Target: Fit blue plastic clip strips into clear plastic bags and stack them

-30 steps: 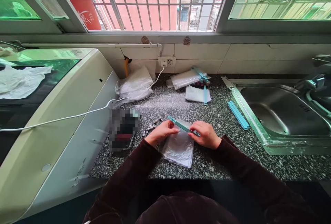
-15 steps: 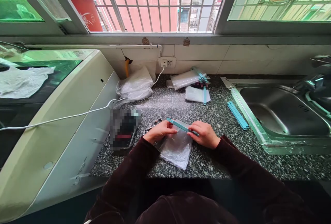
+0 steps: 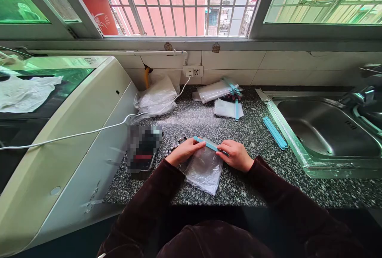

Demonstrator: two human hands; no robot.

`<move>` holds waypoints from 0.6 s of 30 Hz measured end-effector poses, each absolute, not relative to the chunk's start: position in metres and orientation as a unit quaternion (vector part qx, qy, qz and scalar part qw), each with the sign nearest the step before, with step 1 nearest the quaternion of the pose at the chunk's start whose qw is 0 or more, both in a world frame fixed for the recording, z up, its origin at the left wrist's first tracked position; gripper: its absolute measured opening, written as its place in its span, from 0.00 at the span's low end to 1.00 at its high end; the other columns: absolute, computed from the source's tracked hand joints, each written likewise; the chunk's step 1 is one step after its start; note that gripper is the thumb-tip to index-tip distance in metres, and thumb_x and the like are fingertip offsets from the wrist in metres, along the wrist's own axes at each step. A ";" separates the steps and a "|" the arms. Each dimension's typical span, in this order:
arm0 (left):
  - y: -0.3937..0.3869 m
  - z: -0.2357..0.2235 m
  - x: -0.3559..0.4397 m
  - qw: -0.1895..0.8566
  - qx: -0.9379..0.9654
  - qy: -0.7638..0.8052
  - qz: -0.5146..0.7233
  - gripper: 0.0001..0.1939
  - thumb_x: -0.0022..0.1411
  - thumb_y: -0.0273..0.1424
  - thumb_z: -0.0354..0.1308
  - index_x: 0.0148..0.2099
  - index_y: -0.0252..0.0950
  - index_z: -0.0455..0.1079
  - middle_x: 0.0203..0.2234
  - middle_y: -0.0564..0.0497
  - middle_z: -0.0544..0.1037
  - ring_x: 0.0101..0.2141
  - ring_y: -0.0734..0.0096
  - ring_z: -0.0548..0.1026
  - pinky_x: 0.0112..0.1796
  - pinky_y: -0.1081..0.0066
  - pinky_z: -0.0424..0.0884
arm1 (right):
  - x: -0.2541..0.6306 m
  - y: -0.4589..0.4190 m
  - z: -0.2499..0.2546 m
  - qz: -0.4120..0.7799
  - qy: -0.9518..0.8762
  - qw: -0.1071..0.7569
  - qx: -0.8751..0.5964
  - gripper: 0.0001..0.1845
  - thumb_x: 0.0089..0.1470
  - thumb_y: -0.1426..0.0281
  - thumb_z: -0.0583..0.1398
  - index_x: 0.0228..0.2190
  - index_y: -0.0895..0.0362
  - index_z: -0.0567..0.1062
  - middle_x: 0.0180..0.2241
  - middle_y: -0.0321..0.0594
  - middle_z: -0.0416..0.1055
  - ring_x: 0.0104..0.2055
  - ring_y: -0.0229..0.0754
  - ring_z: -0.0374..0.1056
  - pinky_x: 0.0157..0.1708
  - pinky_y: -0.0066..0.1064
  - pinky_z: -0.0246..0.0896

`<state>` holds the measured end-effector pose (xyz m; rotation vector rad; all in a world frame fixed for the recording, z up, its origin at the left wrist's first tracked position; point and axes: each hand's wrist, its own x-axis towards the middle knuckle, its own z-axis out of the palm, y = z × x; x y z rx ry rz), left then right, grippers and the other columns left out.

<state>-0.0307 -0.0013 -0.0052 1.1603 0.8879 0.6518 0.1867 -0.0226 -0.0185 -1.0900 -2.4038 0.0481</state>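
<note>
A light-blue bag sealing clip (image 3: pixel 211 146) lies across the top edge of a stack of clear plastic bags (image 3: pixel 206 171), sloping down to the right. My left hand (image 3: pixel 185 150) pinches the clip's left end, its thumb lying along the strip. At the other end my right hand (image 3: pixel 236 154) is closed on the clip with thumb and fingertips. Below the hands the bags hang down onto the speckled counter (image 3: pixel 244 188). How far the clip is pressed onto the bags I cannot tell.
Loose blue clips (image 3: pixel 274 132) lie beside the steel sink (image 3: pixel 316 130). Clipped bag bundles (image 3: pixel 228 108) rest at the back, near a crumpled plastic bag (image 3: pixel 158 95). A partly blurred phone (image 3: pixel 145 150) is at left, and a white cable (image 3: pixel 98 131) runs to the socket (image 3: pixel 193 71).
My left thumb has shifted up from the bags onto the clip. My right hand and the bags stay nearly where they were.
</note>
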 end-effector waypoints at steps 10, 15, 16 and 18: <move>-0.003 0.001 -0.027 0.590 0.574 0.460 0.333 0.25 0.50 0.53 0.53 0.19 0.36 0.57 0.12 0.58 0.58 0.16 0.79 0.54 0.20 0.73 0.50 | 0.187 -0.023 -0.015 0.061 -0.858 0.289 -0.420 0.11 0.55 0.63 0.55 0.32 0.56 0.74 0.28 0.42 0.70 0.31 0.40 0.65 0.31 0.31 0.59; -0.006 0.007 -0.026 0.574 0.590 0.449 0.346 0.23 0.48 0.51 0.55 0.25 0.35 0.62 0.15 0.58 0.59 0.19 0.79 0.55 0.21 0.74 0.50 | 0.193 -0.017 -0.008 0.161 -0.799 0.367 -0.449 0.14 0.52 0.60 0.58 0.36 0.56 0.72 0.34 0.44 0.72 0.38 0.44 0.66 0.38 0.36 0.62; -0.006 0.007 -0.026 0.574 0.597 0.447 0.337 0.22 0.49 0.51 0.56 0.26 0.34 0.63 0.15 0.58 0.60 0.19 0.79 0.56 0.21 0.74 0.50 | 0.193 -0.015 -0.008 0.190 -0.796 0.356 -0.450 0.14 0.51 0.60 0.58 0.36 0.56 0.73 0.34 0.43 0.72 0.38 0.44 0.66 0.37 0.36 0.62; -0.007 0.005 -0.026 0.576 0.608 0.441 0.324 0.21 0.49 0.50 0.56 0.27 0.34 0.64 0.15 0.58 0.60 0.19 0.79 0.56 0.22 0.74 0.49 | 0.193 -0.014 -0.009 0.241 -0.796 0.318 -0.455 0.13 0.50 0.60 0.59 0.35 0.56 0.73 0.33 0.41 0.73 0.37 0.43 0.66 0.36 0.35 0.62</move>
